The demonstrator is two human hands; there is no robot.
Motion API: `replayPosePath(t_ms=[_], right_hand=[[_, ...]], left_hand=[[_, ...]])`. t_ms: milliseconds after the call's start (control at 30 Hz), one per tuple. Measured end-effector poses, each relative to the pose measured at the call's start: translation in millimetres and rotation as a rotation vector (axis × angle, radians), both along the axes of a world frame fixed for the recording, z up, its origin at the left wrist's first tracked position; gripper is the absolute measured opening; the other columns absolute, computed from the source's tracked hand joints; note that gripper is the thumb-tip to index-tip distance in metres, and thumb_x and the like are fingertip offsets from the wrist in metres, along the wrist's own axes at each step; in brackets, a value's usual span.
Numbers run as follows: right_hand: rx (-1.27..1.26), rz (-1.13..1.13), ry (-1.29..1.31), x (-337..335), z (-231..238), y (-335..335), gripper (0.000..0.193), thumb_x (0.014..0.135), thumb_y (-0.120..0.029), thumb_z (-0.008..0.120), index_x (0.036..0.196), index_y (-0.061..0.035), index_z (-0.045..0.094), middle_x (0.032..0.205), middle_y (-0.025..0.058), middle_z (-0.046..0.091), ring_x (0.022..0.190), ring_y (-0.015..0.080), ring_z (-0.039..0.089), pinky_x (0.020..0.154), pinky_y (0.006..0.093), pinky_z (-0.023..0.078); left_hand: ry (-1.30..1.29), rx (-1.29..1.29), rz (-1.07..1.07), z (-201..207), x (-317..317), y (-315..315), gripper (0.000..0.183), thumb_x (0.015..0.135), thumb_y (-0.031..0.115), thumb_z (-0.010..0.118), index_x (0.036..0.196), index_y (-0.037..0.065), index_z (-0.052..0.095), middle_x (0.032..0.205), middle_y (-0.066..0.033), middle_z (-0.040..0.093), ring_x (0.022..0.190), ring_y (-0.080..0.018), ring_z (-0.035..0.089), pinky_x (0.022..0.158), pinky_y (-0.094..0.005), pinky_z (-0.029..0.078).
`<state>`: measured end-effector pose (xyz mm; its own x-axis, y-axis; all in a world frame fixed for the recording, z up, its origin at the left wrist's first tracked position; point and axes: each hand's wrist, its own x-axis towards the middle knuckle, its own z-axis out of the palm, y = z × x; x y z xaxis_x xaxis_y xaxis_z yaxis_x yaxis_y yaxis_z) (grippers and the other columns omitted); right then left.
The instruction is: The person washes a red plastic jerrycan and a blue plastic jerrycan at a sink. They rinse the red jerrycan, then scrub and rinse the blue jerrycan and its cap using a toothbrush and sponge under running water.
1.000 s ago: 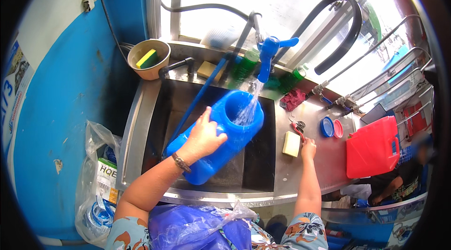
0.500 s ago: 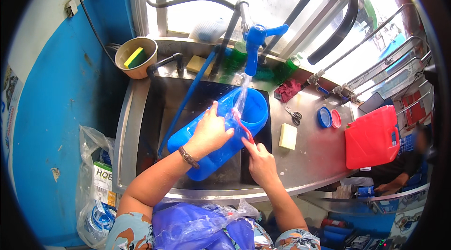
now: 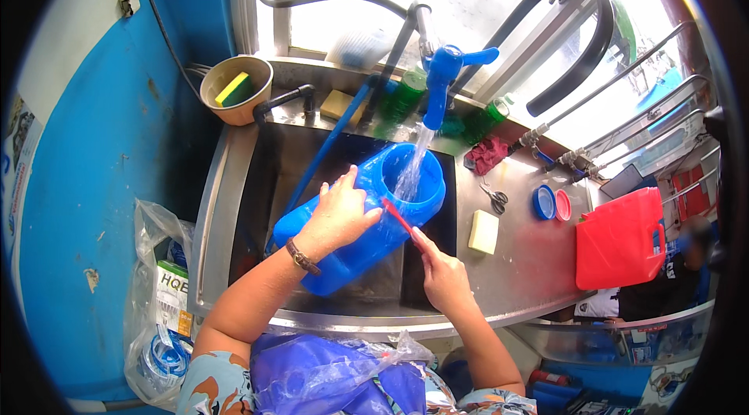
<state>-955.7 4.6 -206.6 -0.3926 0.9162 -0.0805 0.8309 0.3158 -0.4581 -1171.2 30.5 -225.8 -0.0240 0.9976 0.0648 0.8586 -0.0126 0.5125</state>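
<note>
Left hand [image 3: 337, 214]: lies on the blue container [image 3: 335, 263], fingers partly spread; I can't tell whether they grip.
Right hand [image 3: 448, 281]: fingers pinching a slim red tool [image 3: 399, 218], tip just beside the container's mouth.
Blue container: tilted over the sink [image 3: 431, 263], mouth under the running tap [image 3: 445, 72].
Counter [image 3: 524, 274]: I see a sponge [image 3: 484, 231] near scissors [image 3: 496, 198].

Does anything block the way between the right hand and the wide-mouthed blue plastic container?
Nothing visible. The right hand grips a slim red tool whose far end overlaps the blue plastic container; contact cannot be told. The clear water stream falls into the container's mouth, not between the two.
</note>
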Motion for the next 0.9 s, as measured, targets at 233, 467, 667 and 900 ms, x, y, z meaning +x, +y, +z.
replayPosePath(t_ms=[233,467,667,900], right_hand=[[0.221,0.088,0.032,11,-14,5,0.057,0.091,-0.007,0.057,0.144,-0.0287,0.050,0.083,0.0155,0.064,0.070,0.0369,0.065,0.063,0.0473,0.054],[0.174,0.180,0.200,61,-37,8,0.053,0.085,0.002,0.059,0.130,-0.0243,0.066,0.078,0.0092,0.063,0.067,0.0290,0.062,0.063,0.0369,0.053],[0.071,0.233,0.505,77,-54,27,0.049,0.084,0.004,0.057,0.128,-0.0145,0.067,0.095,0.0122,0.073,0.076,0.0261,0.068,0.073,0.0319,0.054],[-0.425,0.071,0.804,99,-50,49,0.045,0.096,-0.013,0.058,0.140,-0.0027,0.055,0.120,0.0024,0.067,0.065,0.0050,0.043,0.060,0.0200,0.040]], left_hand=[[-0.109,-0.061,-0.071,5,-14,-2,0.048,0.085,0.040,0.068,0.095,-0.007,0.069,0.148,-0.0352,0.038,0.115,-0.0479,0.059,0.103,-0.0481,0.046],[-0.241,0.049,-0.218,-13,-59,-22,0.039,0.079,0.034,0.072,0.084,-0.004,0.070,0.150,-0.0284,0.041,0.107,-0.0411,0.065,0.094,-0.0421,0.052],[-0.267,0.033,-0.200,-13,-75,-31,0.040,0.079,0.036,0.072,0.078,-0.003,0.067,0.148,-0.0308,0.042,0.107,-0.0423,0.064,0.096,-0.0433,0.051],[-0.147,0.130,-0.306,-23,-87,-43,0.035,0.076,0.032,0.075,0.076,-0.002,0.066,0.151,-0.0243,0.043,0.117,-0.0386,0.061,0.102,-0.0438,0.047]])
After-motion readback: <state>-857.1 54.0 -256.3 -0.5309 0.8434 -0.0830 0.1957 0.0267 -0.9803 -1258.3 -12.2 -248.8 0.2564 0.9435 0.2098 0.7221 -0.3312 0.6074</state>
